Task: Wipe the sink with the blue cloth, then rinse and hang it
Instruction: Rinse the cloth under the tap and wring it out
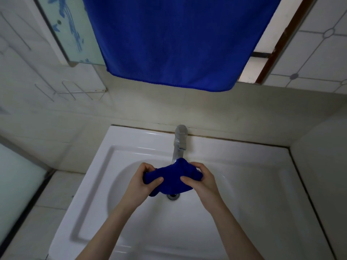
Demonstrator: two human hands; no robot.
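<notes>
Forearms (112,222) are crossing the sink (244,184); left hand (148,182) and right hand (200,182) are clamping their grip on the blue cloth (172,172) by its ends: soft, limp, probably wet, easily wrung.

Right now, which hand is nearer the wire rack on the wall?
Left. The left hand is below and right of the wire rack; the right hand lies farther right.

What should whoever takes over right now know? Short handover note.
Hands: left hand and right hand both grip the bunched blue cloth, one at each end.
Place: the cloth is held over the sink bowl, just under the faucet spout and above the drain.
Done: wiping seems over; whether water runs, cannot tell.
Left: finish rinsing, wring, hang it. Another blue towel hangs above.
</notes>
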